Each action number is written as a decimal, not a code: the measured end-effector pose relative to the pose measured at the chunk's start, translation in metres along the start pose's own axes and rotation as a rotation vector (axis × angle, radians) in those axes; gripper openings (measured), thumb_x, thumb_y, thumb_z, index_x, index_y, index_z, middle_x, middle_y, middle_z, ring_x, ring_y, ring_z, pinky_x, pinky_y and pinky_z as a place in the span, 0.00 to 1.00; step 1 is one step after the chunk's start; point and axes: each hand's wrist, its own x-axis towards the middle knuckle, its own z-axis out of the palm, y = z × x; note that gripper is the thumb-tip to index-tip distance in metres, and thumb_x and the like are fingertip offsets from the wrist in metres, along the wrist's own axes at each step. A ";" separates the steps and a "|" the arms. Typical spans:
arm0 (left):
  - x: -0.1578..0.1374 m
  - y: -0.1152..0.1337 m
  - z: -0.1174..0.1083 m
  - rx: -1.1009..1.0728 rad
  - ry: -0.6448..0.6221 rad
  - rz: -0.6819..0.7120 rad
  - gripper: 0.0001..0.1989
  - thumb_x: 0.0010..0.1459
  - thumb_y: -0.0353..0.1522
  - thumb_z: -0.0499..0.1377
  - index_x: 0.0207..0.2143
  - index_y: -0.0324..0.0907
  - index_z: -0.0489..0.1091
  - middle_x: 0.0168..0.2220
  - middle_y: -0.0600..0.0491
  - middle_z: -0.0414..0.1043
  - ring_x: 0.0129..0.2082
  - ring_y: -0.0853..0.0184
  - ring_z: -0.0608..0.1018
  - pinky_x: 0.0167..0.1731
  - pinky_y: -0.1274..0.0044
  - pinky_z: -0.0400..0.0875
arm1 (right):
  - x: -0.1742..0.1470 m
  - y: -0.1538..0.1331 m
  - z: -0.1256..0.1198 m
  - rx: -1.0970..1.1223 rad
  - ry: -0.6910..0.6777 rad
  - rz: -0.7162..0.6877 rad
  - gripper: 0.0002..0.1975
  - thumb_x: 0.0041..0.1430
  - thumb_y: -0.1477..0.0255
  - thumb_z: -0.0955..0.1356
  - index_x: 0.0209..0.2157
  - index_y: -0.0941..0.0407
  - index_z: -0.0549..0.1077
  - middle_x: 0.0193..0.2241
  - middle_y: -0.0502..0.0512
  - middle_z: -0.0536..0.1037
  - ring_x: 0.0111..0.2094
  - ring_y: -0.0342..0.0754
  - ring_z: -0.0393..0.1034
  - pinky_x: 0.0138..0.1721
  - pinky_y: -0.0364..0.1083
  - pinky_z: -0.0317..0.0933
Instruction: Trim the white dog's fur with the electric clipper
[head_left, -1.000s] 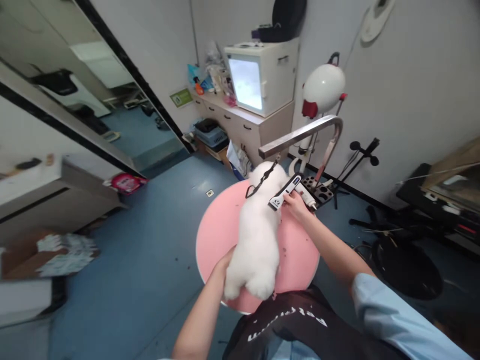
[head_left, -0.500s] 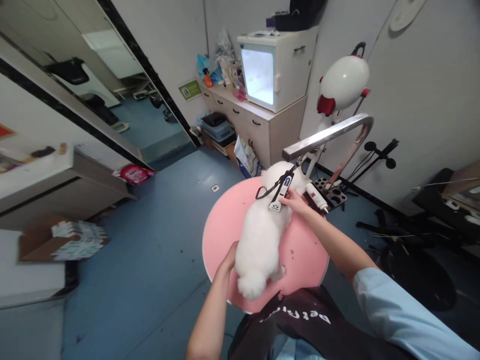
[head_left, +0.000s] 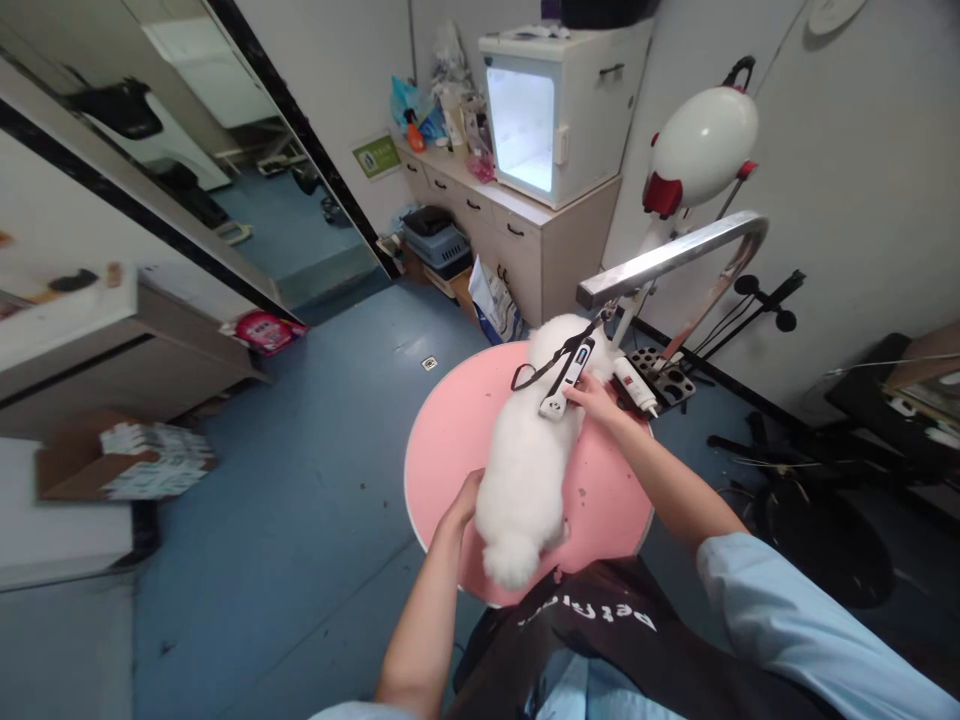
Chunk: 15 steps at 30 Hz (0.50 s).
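Note:
A fluffy white dog stands on a round pink grooming table, its back toward me and its head at the far side. My right hand is closed on a white and black clipper with a small display, held over the dog's shoulders. Against the dog's left flank rests my left hand, fingers extended, their tips partly hidden by fur. A black strap loop hangs by the dog's neck from the metal grooming arm.
Right of the dog, a white bottle lies by a black tool holder. A white dryer stands behind the arm. At the back, a lit white cabinet sits on drawers. My dark apron touches the table's near edge.
The view has shifted slightly. My left hand has slid a little forward along the dog's flank. The clipper stays over the shoulders in my right hand.

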 end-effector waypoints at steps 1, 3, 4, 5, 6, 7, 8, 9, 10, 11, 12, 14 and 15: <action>0.000 0.000 0.001 -0.007 -0.001 0.003 0.13 0.37 0.36 0.65 0.27 0.37 0.76 0.27 0.50 0.78 0.28 0.65 0.71 0.32 0.73 0.69 | 0.001 -0.001 -0.003 0.003 0.048 -0.004 0.27 0.42 0.55 0.79 0.39 0.52 0.72 0.32 0.52 0.79 0.30 0.49 0.73 0.29 0.47 0.70; 0.000 0.000 0.002 -0.023 -0.008 0.009 0.14 0.38 0.37 0.65 0.28 0.37 0.77 0.29 0.49 0.79 0.29 0.63 0.73 0.33 0.72 0.71 | 0.006 -0.003 -0.009 0.017 0.168 -0.028 0.27 0.42 0.53 0.79 0.38 0.52 0.71 0.31 0.51 0.77 0.30 0.48 0.72 0.29 0.47 0.69; 0.000 0.000 0.003 -0.026 -0.010 0.012 0.14 0.38 0.37 0.64 0.28 0.38 0.78 0.30 0.48 0.80 0.30 0.63 0.74 0.33 0.72 0.72 | 0.008 -0.004 -0.011 0.022 0.214 -0.041 0.26 0.42 0.52 0.79 0.37 0.51 0.70 0.31 0.51 0.76 0.30 0.48 0.71 0.29 0.47 0.69; 0.000 -0.001 0.004 -0.023 -0.010 0.014 0.13 0.38 0.37 0.64 0.27 0.38 0.78 0.31 0.47 0.80 0.30 0.62 0.75 0.34 0.71 0.72 | 0.010 -0.005 -0.013 0.023 0.241 -0.054 0.27 0.41 0.52 0.79 0.37 0.51 0.70 0.30 0.50 0.76 0.30 0.48 0.71 0.29 0.47 0.69; 0.001 -0.001 0.005 -0.014 -0.011 0.020 0.13 0.38 0.36 0.64 0.27 0.38 0.77 0.31 0.47 0.81 0.31 0.61 0.75 0.35 0.71 0.73 | 0.011 -0.006 -0.013 0.022 0.249 -0.069 0.27 0.41 0.52 0.79 0.36 0.51 0.70 0.30 0.50 0.76 0.30 0.48 0.71 0.29 0.47 0.69; 0.002 -0.001 0.006 0.000 -0.011 0.026 0.12 0.38 0.36 0.65 0.26 0.39 0.77 0.31 0.47 0.81 0.31 0.60 0.76 0.35 0.70 0.73 | 0.011 -0.005 -0.012 0.022 0.244 -0.084 0.27 0.41 0.52 0.79 0.36 0.51 0.69 0.29 0.50 0.76 0.30 0.48 0.71 0.29 0.47 0.69; 0.002 -0.001 0.007 0.015 -0.014 0.032 0.11 0.38 0.37 0.65 0.25 0.39 0.76 0.30 0.46 0.81 0.31 0.60 0.76 0.36 0.70 0.74 | 0.010 -0.005 -0.011 0.025 0.235 -0.099 0.27 0.41 0.52 0.79 0.36 0.51 0.69 0.29 0.50 0.76 0.30 0.49 0.71 0.30 0.48 0.69; 0.002 -0.001 0.008 0.028 -0.022 0.037 0.11 0.38 0.37 0.65 0.25 0.39 0.76 0.30 0.46 0.81 0.31 0.59 0.77 0.36 0.69 0.74 | 0.009 -0.004 -0.009 0.033 0.227 -0.106 0.26 0.41 0.53 0.79 0.37 0.50 0.69 0.29 0.50 0.76 0.30 0.49 0.71 0.30 0.48 0.70; 0.003 -0.002 0.009 0.036 -0.031 0.040 0.11 0.39 0.37 0.65 0.24 0.39 0.75 0.30 0.46 0.80 0.32 0.59 0.77 0.37 0.69 0.74 | 0.006 -0.002 -0.008 0.047 0.219 -0.099 0.26 0.41 0.54 0.79 0.37 0.50 0.69 0.30 0.50 0.77 0.31 0.50 0.71 0.31 0.48 0.70; 0.002 -0.001 0.009 0.040 -0.040 0.041 0.11 0.40 0.38 0.65 0.24 0.39 0.75 0.30 0.46 0.80 0.32 0.58 0.77 0.37 0.68 0.74 | 0.004 -0.002 -0.007 0.072 0.205 -0.075 0.26 0.41 0.55 0.80 0.37 0.50 0.69 0.30 0.51 0.78 0.31 0.50 0.72 0.31 0.49 0.70; 0.002 -0.001 0.010 0.036 -0.044 0.044 0.11 0.40 0.38 0.65 0.24 0.39 0.75 0.30 0.46 0.80 0.33 0.58 0.78 0.37 0.68 0.74 | 0.001 -0.001 -0.008 0.112 0.187 -0.038 0.26 0.41 0.56 0.80 0.38 0.51 0.70 0.31 0.51 0.78 0.32 0.51 0.73 0.31 0.49 0.70; 0.000 -0.002 0.009 0.012 -0.023 0.052 0.10 0.40 0.37 0.64 0.25 0.39 0.76 0.29 0.46 0.80 0.32 0.58 0.77 0.36 0.68 0.74 | -0.006 -0.003 -0.011 0.247 0.128 0.060 0.26 0.42 0.55 0.78 0.39 0.52 0.72 0.31 0.53 0.79 0.32 0.52 0.73 0.30 0.48 0.69; -0.001 -0.003 0.008 -0.002 -0.008 0.051 0.10 0.39 0.36 0.64 0.25 0.39 0.76 0.29 0.46 0.80 0.32 0.58 0.77 0.35 0.68 0.74 | -0.011 -0.005 -0.014 0.333 0.089 0.105 0.25 0.44 0.53 0.77 0.40 0.52 0.73 0.31 0.54 0.79 0.32 0.52 0.73 0.28 0.48 0.69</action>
